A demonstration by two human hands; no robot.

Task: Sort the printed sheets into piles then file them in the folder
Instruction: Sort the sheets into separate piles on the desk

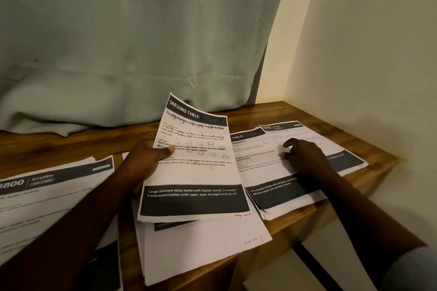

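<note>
1 dressing-table sheet up in my left hand, waiting for its pile.

I pinch its left edge, thumb on the print and fingers behind, and it lifts off the middle pile, which overhangs the desk's front edge. Paper this light and limp bows from a 1-sided hold and slides on the sheets below, so I judge a flat lay, squared to the pile's corners, is safest. My right hand rests with loosely bent fingers on the right pile near the desk's back right corner, gripping nothing I can see. A kitchen pile lies by the front left edge. I cannot make out the folder.
</note>
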